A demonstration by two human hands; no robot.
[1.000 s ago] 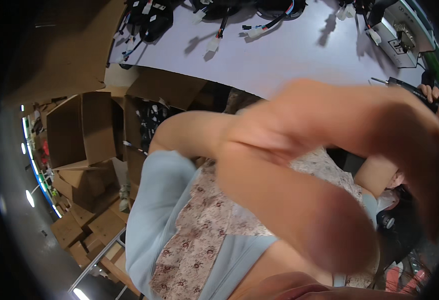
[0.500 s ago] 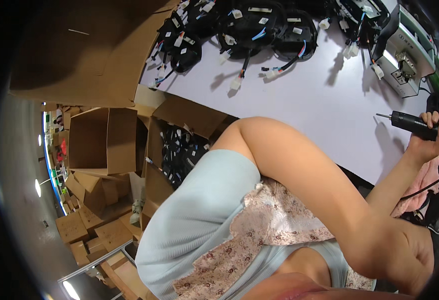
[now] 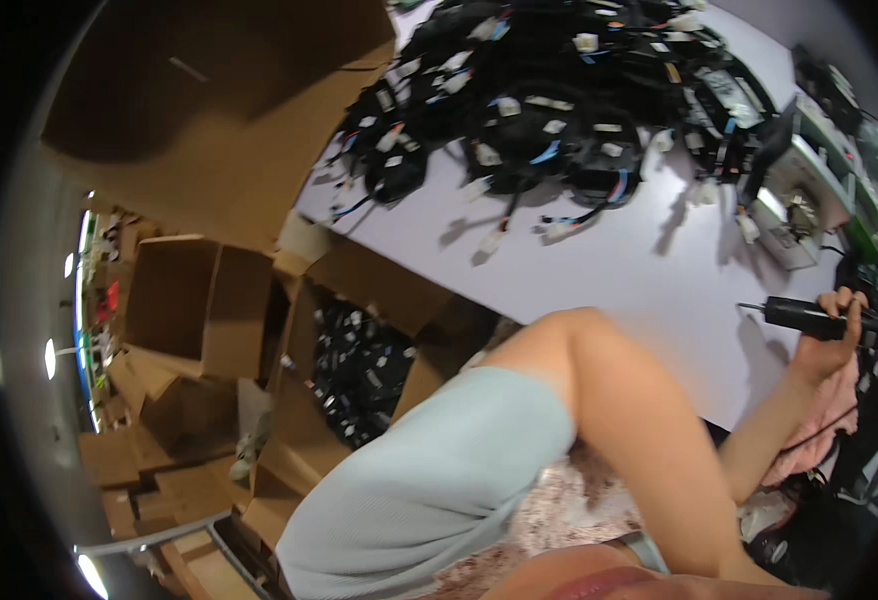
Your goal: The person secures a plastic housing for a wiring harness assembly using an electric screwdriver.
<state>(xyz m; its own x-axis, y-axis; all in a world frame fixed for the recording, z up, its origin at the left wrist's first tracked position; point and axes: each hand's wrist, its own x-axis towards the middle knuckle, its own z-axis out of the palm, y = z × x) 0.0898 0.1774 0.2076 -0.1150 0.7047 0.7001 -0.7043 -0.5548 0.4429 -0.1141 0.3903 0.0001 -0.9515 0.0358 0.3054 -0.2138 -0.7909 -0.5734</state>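
At the right edge of the table, my right hand (image 3: 835,340) is wrapped round a black electric screwdriver (image 3: 801,316). Its thin bit points left over the white tabletop (image 3: 619,280). My left arm (image 3: 649,440), in a pale blue sleeve, is bent sharply at the elbow beside the table's near edge. Its forearm runs down to the lower right, and the left hand is out of the picture. Black housings (image 3: 559,140) with short wires and white connectors lie heaped across the far side of the table.
A grey metal box device (image 3: 797,205) stands at the table's right. Pink cloth (image 3: 824,425) hangs below my right hand. On the left, an open carton (image 3: 289,440) holds more black wired parts (image 3: 359,375). Other cartons (image 3: 199,300) and a large cardboard flap (image 3: 209,130) stand around it.
The view has tilted, so the table and parts sit lower in the picture. My left hand has gone out of view at the bottom. The screwdriver stays in my right hand.
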